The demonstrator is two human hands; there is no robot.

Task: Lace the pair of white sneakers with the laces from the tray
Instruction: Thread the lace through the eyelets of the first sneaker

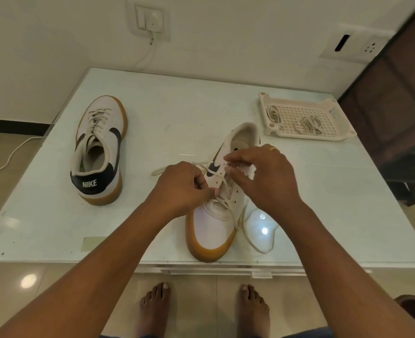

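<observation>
Both hands work a lace through the near sneaker at the front edge of the table.

The near sneaker point(213, 223) stands with its toe toward the person, its lower eyelets crossed by a cream lace point(228, 206) whose loose ends trail onto the table on both sides. The left hand point(179, 189) has its fingers curled together, pinching the lace at the sneaker's left side. The right hand point(265, 174), with a ring point(273, 149) on one finger, has its fingertips closed on the lace over the upper eyelets. The other sneaker point(99, 150), already laced, stands well apart at the left of the table point(177, 106), heel toward the person. At the far right a white slotted tray point(306, 118) holds two bundled laces point(309, 124). Bare feet point(155, 306) stand on the tiled floor below.
</observation>
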